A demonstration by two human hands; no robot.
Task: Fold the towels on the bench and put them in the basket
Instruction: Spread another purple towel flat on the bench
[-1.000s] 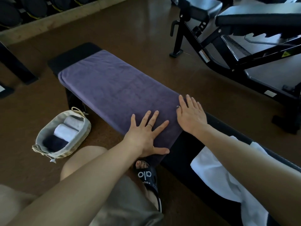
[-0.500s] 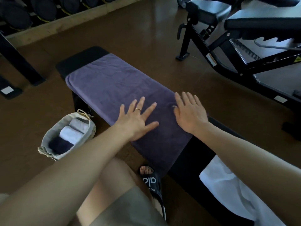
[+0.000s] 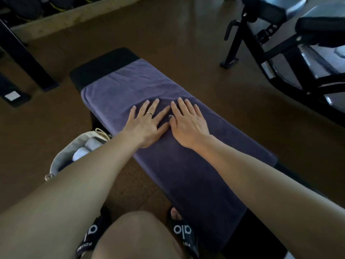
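Pressing flat on the purple towel (image 3: 168, 146), both of your hands lie side by side near the middle of the bench (image 3: 104, 64). Your left hand (image 3: 147, 124) has its fingers straight and spread, palm down on the cloth, with a thin ring on one finger; it holds nothing. Your right hand (image 3: 188, 124) is also flat, fingers straight and close together, and it grips nothing too. The thumb of the left hand touches the inner edge of the right hand, or is just beside it.

The towel is laid lengthwise along the bench and covers most of the black pad. Only the far end of the pad shows bare, and the near side of the towel hangs down a little over the bench edge toward your legs. Some soft wrinkles are on the far part of the cloth.

The basket (image 3: 65, 156) stands on the brown floor to the left of the bench, partly hidden behind your left forearm. Inside it you can see pale rolled towels (image 3: 84, 150).

Your feet wear black slides (image 3: 182, 234) with white letters. A black exercise machine (image 3: 280, 53) stands at the far right.
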